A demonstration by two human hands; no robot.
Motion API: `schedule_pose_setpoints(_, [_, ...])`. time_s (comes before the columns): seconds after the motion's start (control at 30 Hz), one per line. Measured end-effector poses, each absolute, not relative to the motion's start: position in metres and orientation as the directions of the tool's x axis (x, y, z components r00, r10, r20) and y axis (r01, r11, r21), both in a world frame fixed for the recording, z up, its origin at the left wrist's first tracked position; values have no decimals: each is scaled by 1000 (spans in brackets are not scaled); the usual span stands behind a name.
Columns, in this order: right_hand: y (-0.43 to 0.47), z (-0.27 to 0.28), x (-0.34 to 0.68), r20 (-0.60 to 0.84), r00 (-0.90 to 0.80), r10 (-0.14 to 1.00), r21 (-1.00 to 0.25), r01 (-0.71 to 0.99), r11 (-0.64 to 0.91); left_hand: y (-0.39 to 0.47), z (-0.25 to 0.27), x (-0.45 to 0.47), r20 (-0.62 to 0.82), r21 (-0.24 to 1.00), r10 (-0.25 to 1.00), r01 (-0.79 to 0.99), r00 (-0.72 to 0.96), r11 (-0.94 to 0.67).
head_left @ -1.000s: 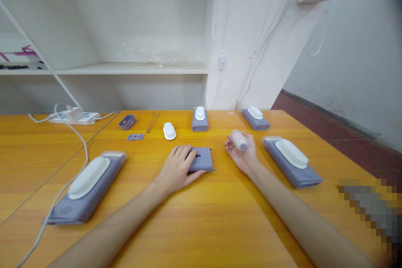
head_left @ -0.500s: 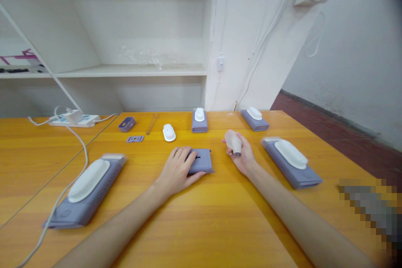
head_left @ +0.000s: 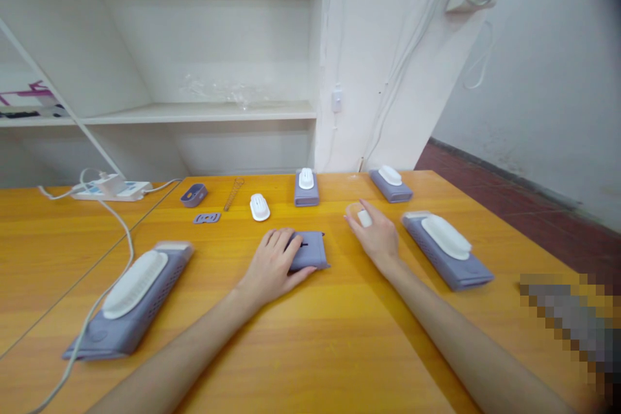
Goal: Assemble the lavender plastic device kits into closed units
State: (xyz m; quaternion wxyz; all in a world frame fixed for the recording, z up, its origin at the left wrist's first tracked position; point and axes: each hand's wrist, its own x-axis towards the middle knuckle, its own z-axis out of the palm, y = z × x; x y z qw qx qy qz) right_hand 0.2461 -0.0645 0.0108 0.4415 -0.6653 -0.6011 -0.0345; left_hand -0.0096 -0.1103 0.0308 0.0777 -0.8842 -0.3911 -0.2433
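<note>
My left hand [head_left: 274,263] lies over a grey-purple plastic casing [head_left: 312,249] at mid-table, fingers across its left part and thumb along its near edge. A small dark slot shows on its top. To the right, my right hand [head_left: 377,234] is turned knuckles up, just above the tabletop. Between its thumb and fingers sits a pale, partly see-through piece [head_left: 365,218], mostly hidden by the hand; its kind is unclear. Behind my left hand lie a ribbed white oval part [head_left: 260,207], a coil spring [head_left: 233,195], a flat purple plate [head_left: 207,218] and a purple ring-shaped frame [head_left: 193,195].
Purple devices with white oval parts lie at the left [head_left: 129,301], right [head_left: 446,249], back middle [head_left: 306,197] and back right [head_left: 391,184]. A white cable [head_left: 127,226] runs from a power strip [head_left: 114,189] over the left device. White shelving [head_left: 204,113] stands behind.
My right hand has rolled from palm up to knuckles up, so the pale piece is now largely covered. My left hand stays on the casing. The view has shifted slightly.
</note>
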Motion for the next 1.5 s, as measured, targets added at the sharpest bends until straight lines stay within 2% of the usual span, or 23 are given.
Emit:
schedule_pose_setpoints(0.1, [-64,11,246,547,267,793,-493,869,48,-111,32,-9,482,45,659,735,578,-677])
schedule_pose_setpoints(0.2, [-64,13,247,584,292,757,-510,858,63,-110,31,-9,481,43,664,741,573,-671])
schedule_pose_setpoints(0.37, [-71,17,247,714,281,641,-571,764,301,-109,24,-10,488,33,687,776,537,-630])
schedule_pose_setpoints(0.43, [-77,16,240,720,251,647,-597,699,394,-108,23,-11,491,34,702,794,515,-607])
schedule_pose_setpoints(0.5, [-82,15,229,663,232,712,-674,598,433,-108,23,-11,490,55,716,802,498,-595])
schedule_pose_setpoints(0.63, [-89,9,203,419,128,899,-884,286,371,-107,24,-12,499,115,724,791,476,-600])
schedule_pose_setpoints(0.9, [-90,7,195,199,5,980,-977,80,198,-104,20,-15,574,96,673,777,467,-622])
schedule_pose_setpoints(1.17, [-91,9,193,262,-46,964,-960,84,265,-106,22,-15,596,80,654,776,466,-626])
schedule_pose_setpoints(1.3, [-92,8,193,223,-25,975,-974,36,224,-106,23,-14,608,88,644,766,465,-637])
schedule_pose_setpoints(1.5, [-94,9,191,208,-79,975,-973,85,215,-106,22,-16,615,79,623,749,483,-658])
